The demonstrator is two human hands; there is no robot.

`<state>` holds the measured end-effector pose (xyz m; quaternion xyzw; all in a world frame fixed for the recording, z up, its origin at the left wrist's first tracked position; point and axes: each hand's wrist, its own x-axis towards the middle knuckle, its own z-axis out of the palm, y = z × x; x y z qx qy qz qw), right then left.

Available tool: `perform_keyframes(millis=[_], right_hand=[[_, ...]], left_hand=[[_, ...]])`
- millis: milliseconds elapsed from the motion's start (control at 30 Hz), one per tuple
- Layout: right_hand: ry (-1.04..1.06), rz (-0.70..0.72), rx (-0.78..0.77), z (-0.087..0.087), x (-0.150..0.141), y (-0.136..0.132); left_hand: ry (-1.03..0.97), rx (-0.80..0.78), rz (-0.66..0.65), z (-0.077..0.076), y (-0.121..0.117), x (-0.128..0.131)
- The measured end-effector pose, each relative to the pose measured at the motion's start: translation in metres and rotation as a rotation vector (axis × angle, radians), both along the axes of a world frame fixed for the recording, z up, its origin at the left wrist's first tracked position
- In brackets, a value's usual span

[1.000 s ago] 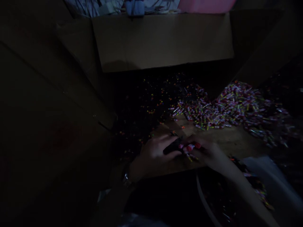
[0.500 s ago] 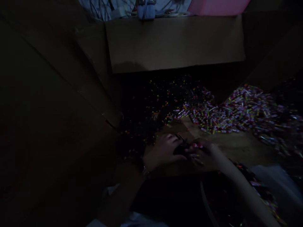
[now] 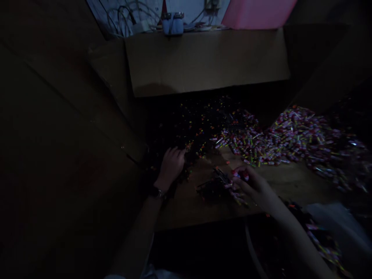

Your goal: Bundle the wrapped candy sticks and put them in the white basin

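Observation:
In dim light, my left hand is at the near edge of a dark heap of small black pieces with orange and yellow bits. Its fingers are curled downward and their tips are hidden. My right hand is closed around small red-and-white pieces that show between thumb and fingers. Just left of it on the wooden surface, a loose bunch of thin black sticks lies beside several small pink-and-yellow tubes.
A large heap of shiny pink, white and yellow tubes spreads to the right on the wooden table. A cardboard flap stands behind, with cables and a pink sheet beyond. Clear plastic lies at lower right.
My left hand has moved left from the bunch of black sticks to the dark heap, uncovering the sticks. My right hand stays near the bunch with the red-and-white pieces. The view has shifted slightly.

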<state>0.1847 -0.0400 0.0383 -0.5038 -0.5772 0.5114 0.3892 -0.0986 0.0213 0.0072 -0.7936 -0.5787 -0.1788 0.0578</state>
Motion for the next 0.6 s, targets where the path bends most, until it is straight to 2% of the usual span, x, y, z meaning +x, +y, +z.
perform_keyframes(millis=[100, 167, 267, 333, 467, 600], right_hand=[[-0.048, 0.080, 0.025, 0.009, -0.008, -0.004], [-0.057, 0.059, 0.114, 0.017, -0.013, -0.005], [-0.044, 0.015, 0.214, 0.029, -0.017, -0.004], [-0.089, 0.024, 0.286, 0.033, -0.016, -0.002], [-0.229, 0.085, 0.449, 0.035, -0.009, -0.002], [-0.298, 0.137, 0.486, 0.036, -0.005, -0.004]], left_hand=[[-0.311, 0.006, -0.076, 0.021, -0.024, 0.025], [-0.556, -0.146, -0.158, 0.035, -0.045, 0.043], [-0.732, -0.344, -0.281, 0.048, -0.066, 0.065], [-0.821, -0.389, -0.308, 0.049, -0.071, 0.072], [-0.976, -0.441, -0.275, 0.045, -0.069, 0.075], [-1.053, -0.495, -0.297, 0.050, -0.070, 0.075]])
